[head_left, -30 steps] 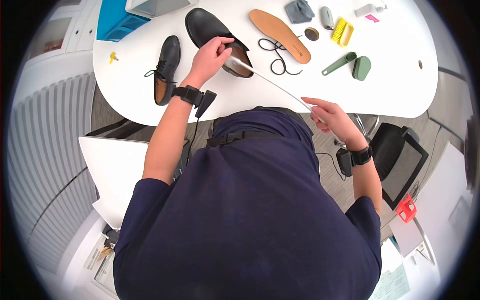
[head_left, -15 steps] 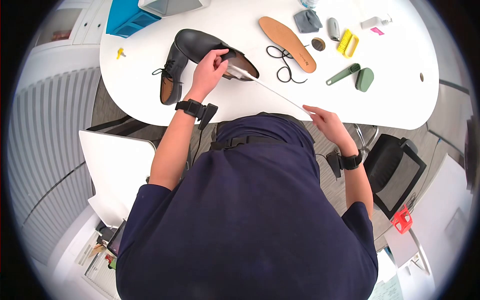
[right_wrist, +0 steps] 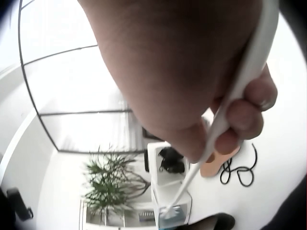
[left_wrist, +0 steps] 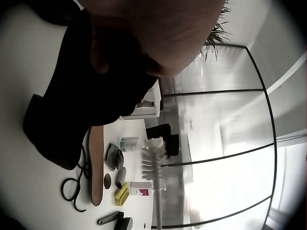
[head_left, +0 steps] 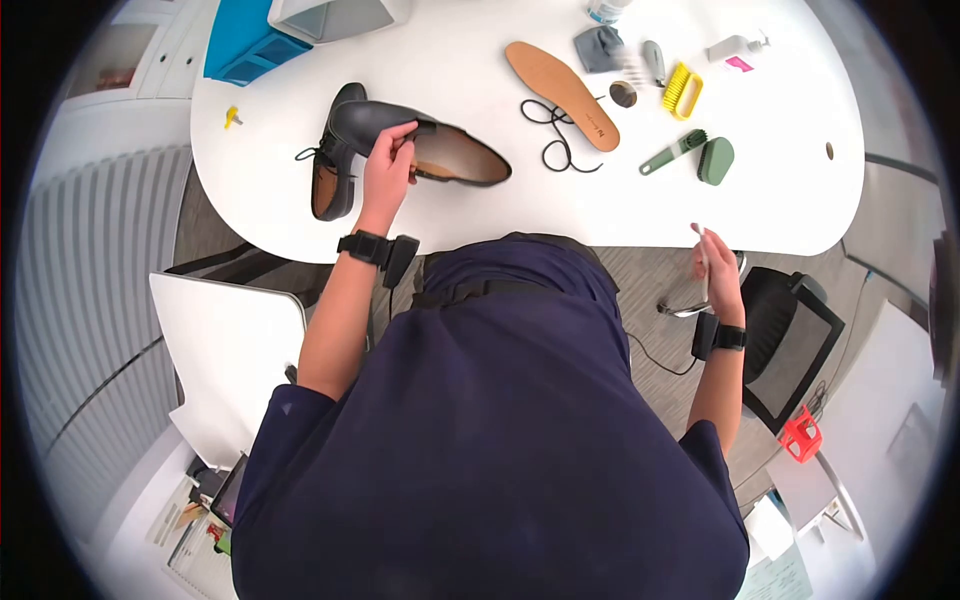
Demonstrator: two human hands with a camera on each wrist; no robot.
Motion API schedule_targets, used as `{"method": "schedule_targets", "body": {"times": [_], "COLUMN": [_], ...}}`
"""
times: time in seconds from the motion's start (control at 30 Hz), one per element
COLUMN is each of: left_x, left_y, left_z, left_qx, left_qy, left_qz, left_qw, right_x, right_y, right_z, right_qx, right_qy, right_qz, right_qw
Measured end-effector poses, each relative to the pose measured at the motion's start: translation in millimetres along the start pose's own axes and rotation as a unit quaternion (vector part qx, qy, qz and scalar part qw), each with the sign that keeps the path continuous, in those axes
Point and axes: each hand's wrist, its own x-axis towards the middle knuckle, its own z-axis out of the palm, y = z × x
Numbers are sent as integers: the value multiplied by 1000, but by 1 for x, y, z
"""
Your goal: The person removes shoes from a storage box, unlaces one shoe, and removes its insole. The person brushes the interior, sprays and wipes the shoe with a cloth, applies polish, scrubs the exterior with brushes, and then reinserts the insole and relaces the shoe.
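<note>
My left hand point(head_left: 385, 180) grips a black leather shoe point(head_left: 365, 122) near its opening, with the thumb on the edge. The shoe is turned so its pale lining and brown heel area show, and its toe overlaps a laced black shoe point(head_left: 333, 185) in the head view. In the left wrist view the held shoe is a dark shape. My right hand point(head_left: 720, 275), off the table's front edge, holds a long white-handled brush point(right_wrist: 225, 120), fingers curled around the handle. The brush's white bristles point(left_wrist: 148, 165) point up, away from the shoe, blurred in the head view.
A tan insole point(head_left: 562, 92) and loose black shoelace point(head_left: 560, 140) lie right of the shoe. Farther right are a yellow brush point(head_left: 683, 92), green-handled brush point(head_left: 672, 153), green block point(head_left: 715, 160), grey cloth point(head_left: 599, 49) and pump bottle point(head_left: 737, 47). A blue holder point(head_left: 260, 60) stands at back left.
The brush head has come out of the shoe's opening and swung up to the right with my right hand. My left hand has moved left, turning the shoe so its opening shows more.
</note>
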Motion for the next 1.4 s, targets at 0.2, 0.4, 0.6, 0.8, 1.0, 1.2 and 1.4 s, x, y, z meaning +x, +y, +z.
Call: {"method": "schedule_targets", "body": {"times": [0.2, 0.4, 0.6, 0.8, 1.0, 1.2, 1.4], "left_x": [-27, -44, -45, -49, -46, -35, -29], "left_y": [-9, -8, -9, -8, -2, 14, 35], "left_z": [9, 25, 22, 20, 28, 42, 63], "left_qx": [-58, -70, -43, -41, -58, -20, 100], "left_qy": [-55, -96, -110, -110, -113, -136, -143], "left_qz": [-71, -100, -104, -122, -115, -94, 33], "left_qw": [994, 988, 987, 985, 985, 986, 984], "right_x": [49, 107, 162, 183, 158, 78, 102], "right_y": [89, 121, 105, 72, 2, -52, -38], "right_z": [-84, -136, -162, -148, -16, 172, 242], "right_qx": [79, 141, -15, -327, -54, -117, 82], "right_qy": [331, 408, 413, 538, 164, -383, -413], "right_qz": [-67, -20, -14, -16, -177, -72, 97], "right_qw": [938, 902, 910, 777, 969, 913, 902]}}
